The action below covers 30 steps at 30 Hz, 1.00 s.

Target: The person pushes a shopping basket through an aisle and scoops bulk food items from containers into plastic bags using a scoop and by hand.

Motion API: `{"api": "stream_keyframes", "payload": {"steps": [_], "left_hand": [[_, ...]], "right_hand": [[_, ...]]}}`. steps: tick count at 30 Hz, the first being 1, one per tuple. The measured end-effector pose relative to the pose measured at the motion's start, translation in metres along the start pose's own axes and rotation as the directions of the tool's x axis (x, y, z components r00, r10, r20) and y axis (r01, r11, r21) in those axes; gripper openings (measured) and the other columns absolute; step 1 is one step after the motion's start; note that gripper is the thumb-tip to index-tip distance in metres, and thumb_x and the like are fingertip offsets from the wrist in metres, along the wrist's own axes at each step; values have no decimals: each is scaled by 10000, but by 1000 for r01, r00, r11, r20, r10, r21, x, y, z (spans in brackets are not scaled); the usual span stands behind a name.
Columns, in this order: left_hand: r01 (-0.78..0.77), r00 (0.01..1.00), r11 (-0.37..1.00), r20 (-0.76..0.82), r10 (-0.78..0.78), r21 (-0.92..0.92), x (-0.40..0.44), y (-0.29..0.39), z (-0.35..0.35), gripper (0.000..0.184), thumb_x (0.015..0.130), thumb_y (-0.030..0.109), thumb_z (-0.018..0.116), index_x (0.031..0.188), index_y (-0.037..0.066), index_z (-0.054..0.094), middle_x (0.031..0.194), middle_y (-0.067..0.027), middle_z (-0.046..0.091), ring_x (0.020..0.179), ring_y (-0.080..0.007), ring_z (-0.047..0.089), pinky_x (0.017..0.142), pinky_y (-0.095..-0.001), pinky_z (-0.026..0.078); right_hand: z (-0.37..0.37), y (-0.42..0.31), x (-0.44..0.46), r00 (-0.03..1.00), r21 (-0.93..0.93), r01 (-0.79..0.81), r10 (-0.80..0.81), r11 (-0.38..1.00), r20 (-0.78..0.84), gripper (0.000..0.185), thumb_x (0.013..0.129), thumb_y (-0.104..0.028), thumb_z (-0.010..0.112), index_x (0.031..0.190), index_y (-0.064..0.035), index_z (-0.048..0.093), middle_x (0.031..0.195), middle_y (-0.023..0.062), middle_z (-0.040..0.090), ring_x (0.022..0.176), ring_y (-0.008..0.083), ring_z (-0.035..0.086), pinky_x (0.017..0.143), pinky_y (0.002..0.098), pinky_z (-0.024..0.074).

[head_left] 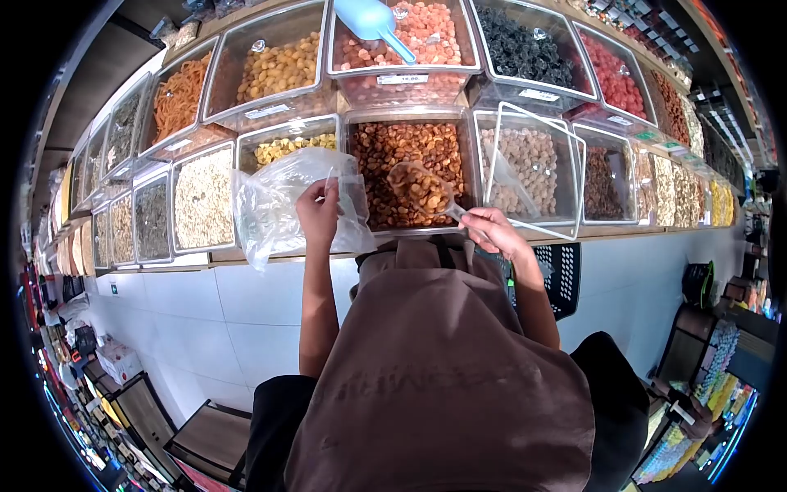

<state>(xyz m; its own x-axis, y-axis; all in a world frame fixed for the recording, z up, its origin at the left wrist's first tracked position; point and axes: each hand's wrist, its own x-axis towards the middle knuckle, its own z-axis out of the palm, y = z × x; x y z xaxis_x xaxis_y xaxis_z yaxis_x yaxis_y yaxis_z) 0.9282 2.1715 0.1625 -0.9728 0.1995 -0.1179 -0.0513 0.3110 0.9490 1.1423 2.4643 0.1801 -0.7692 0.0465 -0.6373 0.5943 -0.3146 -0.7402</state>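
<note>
A clear plastic bag (287, 205) hangs from my left hand (318, 209), whose fingers are pinched on its rim. It bulges out to the left, over the front of the neighbouring bins. My right hand (494, 232) grips the handle of a clear scoop (449, 208). Brown, glossy dried beans or nuts (420, 187) fill the scoop's bowl. Directly beneath is the uncovered bin (351, 164) of the same brown pieces. The scoop is over or touching the heap; I cannot tell which.
A clear lid with a white frame (584, 176) lies tilted over the bin of pale round pieces (529, 164) on the right. A blue scoop (373, 20) rests on the bin above. More lidded bins run both ways. A black perforated basket (564, 279) is below my right arm.
</note>
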Motion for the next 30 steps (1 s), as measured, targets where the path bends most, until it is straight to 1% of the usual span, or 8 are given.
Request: {"api": "stream_keyframes", "payload": {"steps": [10, 14, 16, 17, 19, 25, 27, 30], "left_hand": [[-53, 997, 974, -49, 65, 220, -13, 30, 28, 258, 946, 205, 685, 891, -44, 725, 524, -7, 492, 481, -58, 420, 447, -289, 341], [-35, 996, 999, -87, 37, 21, -36, 77, 32, 241, 937, 193, 694, 928, -43, 740, 525, 5, 473, 505, -50, 380, 460, -286, 316], [-49, 992, 999, -119, 46, -19, -37, 84, 30, 236, 934, 187, 697, 956, -42, 746, 529, 11, 468, 513, -50, 367, 465, -284, 309], [-99, 982, 995, -157, 103, 33, -37, 83, 27, 232, 933, 182, 699, 989, -36, 750, 532, 12, 476, 508, -49, 377, 467, -278, 317], [-143, 966, 985, -203, 160, 94, -36, 79, 20, 233, 931, 178, 700, 1021, -31, 754, 536, 13, 483, 504, -48, 386, 469, -271, 324], [-98, 958, 993, -263, 113, 71, -44, 69, 2, 231, 954, 155, 667, 1076, -25, 746, 556, -8, 537, 488, -52, 445, 468, -258, 361], [-14, 970, 1000, -244, 13, 0, -48, 67, 4, 237, 971, 151, 643, 1108, -18, 736, 579, -23, 557, 486, -59, 464, 457, -254, 368], [-4, 977, 999, -213, -3, -34, -44, 40, 10, 241, 984, 165, 623, 1049, -39, 732, 607, -40, 581, 495, -76, 519, 454, -253, 407]], "right_hand": [[25, -55, 24, 963, -180, 66, -16, 981, 270, 259, 986, -247, 611, 897, -8, 652, 599, -13, 492, 389, 24, 346, 342, 224, 203], [68, -68, 71, 902, -363, 169, 4, 916, 431, 274, 947, -270, 628, 920, 2, 640, 637, -4, 525, 472, 45, 432, 401, 233, 330], [112, -66, 96, 843, -502, 476, -212, 723, 494, 282, 894, -257, 651, 927, 23, 639, 695, 89, 634, 560, 199, 601, 523, 352, 488], [130, -66, 102, 838, -499, 482, -213, 720, 502, 282, 894, -257, 651, 927, 23, 639, 695, 89, 634, 560, 199, 601, 523, 352, 488], [158, -66, 105, 726, -729, 647, -470, 222, 501, 296, 822, -225, 651, 942, 46, 659, 810, 235, 692, 735, 389, 678, 696, 479, 537], [116, -67, 99, 808, -676, 582, -412, 451, 421, 330, 857, -294, 642, 883, 35, 661, 823, 224, 693, 766, 390, 685, 681, 466, 524], [73, -74, 81, 821, -615, 571, -360, 544, 443, 323, 903, -295, 644, 840, 21, 681, 687, 127, 663, 632, 209, 647, 598, 379, 491], [22, -70, 37, 963, -434, 252, -182, 865, 197, 189, 973, -180, 635, 954, -10, 716, 658, 10, 638, 503, 52, 484, 434, 247, 342]]}}
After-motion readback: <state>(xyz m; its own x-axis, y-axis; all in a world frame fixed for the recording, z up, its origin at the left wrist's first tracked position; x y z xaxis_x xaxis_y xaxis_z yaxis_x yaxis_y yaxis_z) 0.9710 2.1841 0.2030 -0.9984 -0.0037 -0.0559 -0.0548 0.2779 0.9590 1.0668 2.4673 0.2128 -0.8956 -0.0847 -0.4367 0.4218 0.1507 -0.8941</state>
